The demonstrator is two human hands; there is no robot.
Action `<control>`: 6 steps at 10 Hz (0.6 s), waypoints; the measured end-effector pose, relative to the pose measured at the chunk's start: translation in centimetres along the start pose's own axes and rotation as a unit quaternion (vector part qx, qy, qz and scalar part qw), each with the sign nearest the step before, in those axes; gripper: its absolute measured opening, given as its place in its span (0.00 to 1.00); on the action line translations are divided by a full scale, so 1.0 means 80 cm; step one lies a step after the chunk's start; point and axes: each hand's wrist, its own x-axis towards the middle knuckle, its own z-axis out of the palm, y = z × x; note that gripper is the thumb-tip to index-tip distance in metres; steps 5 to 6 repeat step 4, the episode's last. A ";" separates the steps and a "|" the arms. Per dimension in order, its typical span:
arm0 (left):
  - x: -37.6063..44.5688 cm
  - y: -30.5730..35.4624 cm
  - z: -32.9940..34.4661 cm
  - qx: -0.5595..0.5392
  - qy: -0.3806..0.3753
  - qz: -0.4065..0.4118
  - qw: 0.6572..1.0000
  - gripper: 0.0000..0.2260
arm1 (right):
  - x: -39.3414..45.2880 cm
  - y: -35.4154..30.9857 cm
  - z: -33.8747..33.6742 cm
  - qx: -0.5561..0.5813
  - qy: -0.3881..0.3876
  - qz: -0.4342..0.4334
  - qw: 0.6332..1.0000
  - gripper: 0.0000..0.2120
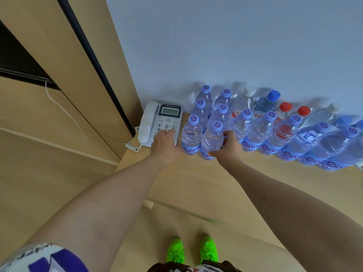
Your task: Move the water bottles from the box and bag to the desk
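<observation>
Fingers (225, 137) of right hand (228, 149) grip front bottle (211, 143); desk (196, 183) front edge free.

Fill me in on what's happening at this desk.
A person is lining up water bottles on the desk against the wall. The right hand curls round the bottle at the front of the second column. The left hand rests on the phone's keypad, beside the leftmost front bottle. Many more bottles already stand in rows to the right.
</observation>
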 end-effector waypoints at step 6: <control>-0.022 -0.006 0.019 0.014 -0.058 0.034 0.998 0.25 | -0.058 0.030 -0.006 -0.097 0.017 0.070 0.993 0.43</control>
